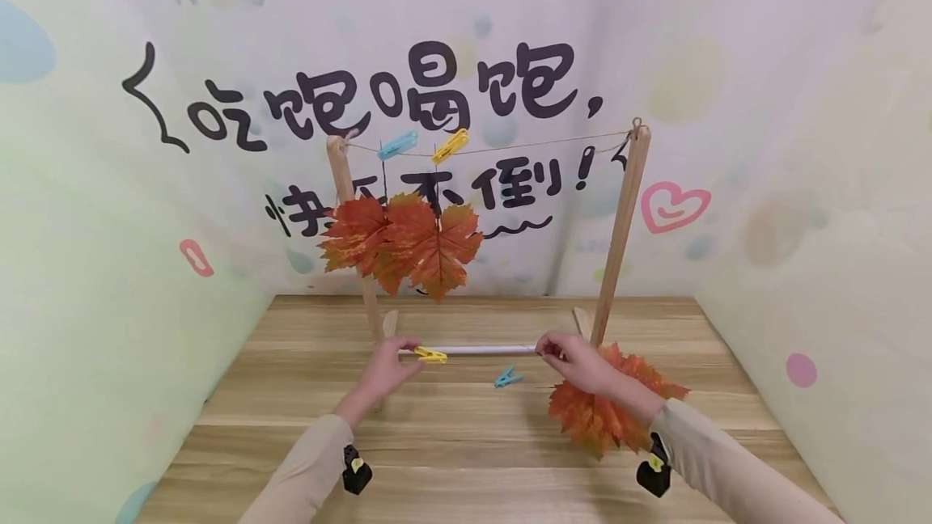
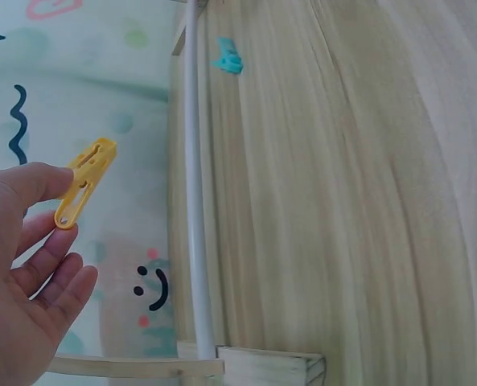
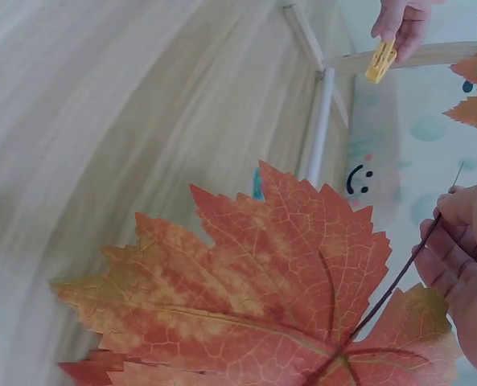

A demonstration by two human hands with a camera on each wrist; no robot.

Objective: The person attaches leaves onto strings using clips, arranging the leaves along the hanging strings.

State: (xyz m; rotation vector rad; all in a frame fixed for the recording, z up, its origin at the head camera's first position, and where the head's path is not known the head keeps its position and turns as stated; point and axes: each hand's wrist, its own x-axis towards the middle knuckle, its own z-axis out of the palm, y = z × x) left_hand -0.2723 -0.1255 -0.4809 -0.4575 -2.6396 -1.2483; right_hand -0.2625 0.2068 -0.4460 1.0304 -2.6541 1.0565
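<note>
My left hand pinches a yellow clothespin between thumb and fingers, above the tabletop. With my right hand I pinch the thin dark stem of an orange-red maple leaf; its blade spreads below the hand and overlaps a second leaf. On the table between the hands lies a blue clothespin. A string runs across the wooden frame, where a blue clothespin and a yellow clothespin hold hanging maple leaves on the left part.
Two wooden posts, left and right, carry the string. A white rod joins them low down, behind my hands. The wooden table meets a printed wall at the back and sides.
</note>
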